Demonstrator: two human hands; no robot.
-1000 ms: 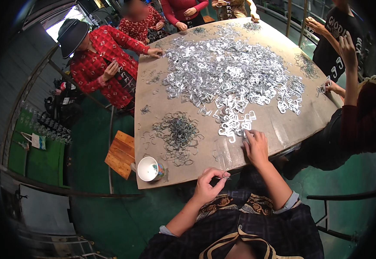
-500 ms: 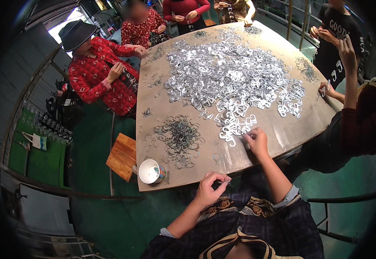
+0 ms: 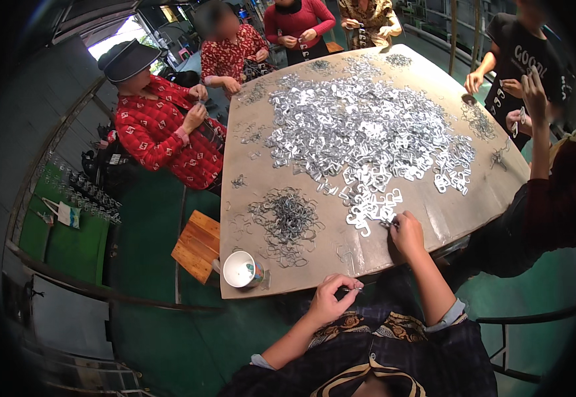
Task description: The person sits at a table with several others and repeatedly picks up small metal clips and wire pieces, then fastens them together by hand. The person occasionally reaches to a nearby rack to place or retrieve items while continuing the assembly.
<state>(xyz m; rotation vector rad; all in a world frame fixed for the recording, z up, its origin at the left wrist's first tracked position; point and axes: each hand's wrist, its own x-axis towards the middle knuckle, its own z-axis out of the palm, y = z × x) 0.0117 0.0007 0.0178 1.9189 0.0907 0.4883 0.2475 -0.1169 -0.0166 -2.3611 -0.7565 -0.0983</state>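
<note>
A heap of flat, shiny metal hooks (image 3: 367, 129) covers much of the brown-topped table (image 3: 433, 205). At the heap's near edge, my right hand (image 3: 407, 235) has its thumb and fingers pinched on a hook there, partly hidden by the fingertips. My left hand (image 3: 333, 299) is raised in front of my body, off the table's near edge. Its thumb and index finger are closed on a small metal piece (image 3: 359, 288) whose kind is too small to tell. Left of the hooks lies a pile of thin, dark wire rings (image 3: 288, 218).
A white cup (image 3: 240, 270) stands at the table's near left corner, beside a wooden stool (image 3: 197, 248). Several people stand around the table handling pieces, one in a red patterned jacket (image 3: 162, 132). Another person's arm (image 3: 539, 152) reaches in at the right.
The whole view has shifted, with the table now slightly lower and farther right. My hands keep nearly the same places against the table. The co-worker in the red jacket has brought both hands together.
</note>
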